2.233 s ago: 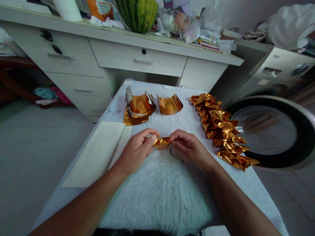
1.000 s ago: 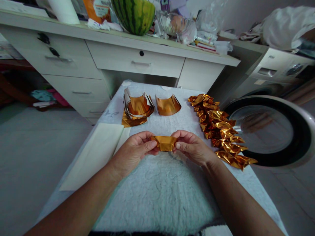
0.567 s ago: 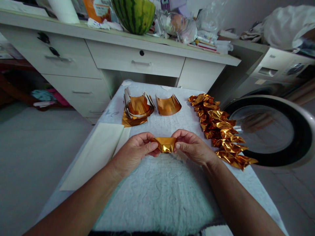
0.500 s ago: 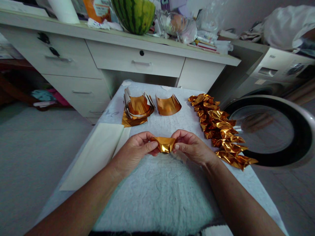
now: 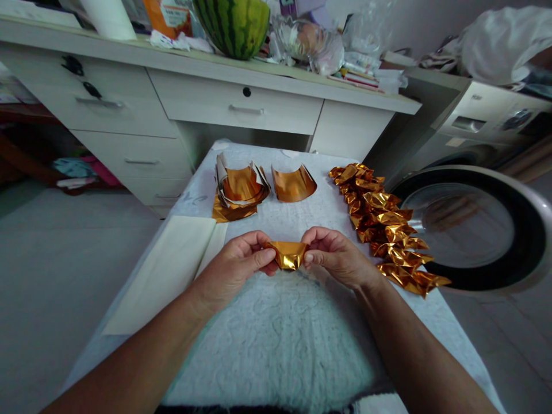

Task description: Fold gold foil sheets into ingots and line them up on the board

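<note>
A small folded gold foil paper ingot [image 5: 290,255] is held level over the cloth, its two ends pinched between my hands. My left hand [image 5: 250,253] grips its left end with thumb and fingers, and my right hand [image 5: 328,256] closes on the right end. Beyond them lie a stack of curled gold foil sheets [image 5: 241,184] and, beside it, a single curved sheet [image 5: 294,184]. To the right, several finished foil ingots [image 5: 390,233] sit nested in a long row.
A pale cloth [image 5: 276,351] covers the table, with white paper [image 5: 166,270] at its left. Past the far edge are white drawers [image 5: 241,106] under a counter bearing half a watermelon [image 5: 235,26]. On the right, a washing machine door [image 5: 470,227] hangs open near the table.
Almost nothing differs. The view has shifted very slightly, and both hands keep their pinch on the folded foil ingot in the same place.
</note>
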A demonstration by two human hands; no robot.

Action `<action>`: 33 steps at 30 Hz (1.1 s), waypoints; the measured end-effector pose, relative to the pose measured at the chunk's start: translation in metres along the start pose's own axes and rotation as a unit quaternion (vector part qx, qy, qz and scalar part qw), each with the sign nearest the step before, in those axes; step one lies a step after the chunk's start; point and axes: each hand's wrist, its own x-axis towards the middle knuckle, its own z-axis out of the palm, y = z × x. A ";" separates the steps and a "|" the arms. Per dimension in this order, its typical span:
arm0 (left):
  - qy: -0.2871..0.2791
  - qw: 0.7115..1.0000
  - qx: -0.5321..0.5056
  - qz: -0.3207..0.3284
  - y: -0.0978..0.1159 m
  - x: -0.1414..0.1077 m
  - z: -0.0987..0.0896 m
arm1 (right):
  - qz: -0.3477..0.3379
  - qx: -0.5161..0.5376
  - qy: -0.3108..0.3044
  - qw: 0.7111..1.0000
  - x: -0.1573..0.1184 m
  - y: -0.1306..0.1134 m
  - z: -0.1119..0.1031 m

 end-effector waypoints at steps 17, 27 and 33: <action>0.026 0.999 0.032 0.019 0.002 0.001 0.002 | -0.013 -0.011 0.002 1.000 0.000 -0.002 0.002; 0.052 0.996 0.065 0.017 0.002 0.002 0.001 | -0.007 -0.009 0.002 1.000 0.001 0.001 0.001; 0.050 0.996 0.060 0.034 0.002 0.001 0.002 | -0.022 -0.013 0.000 1.000 0.001 0.002 0.003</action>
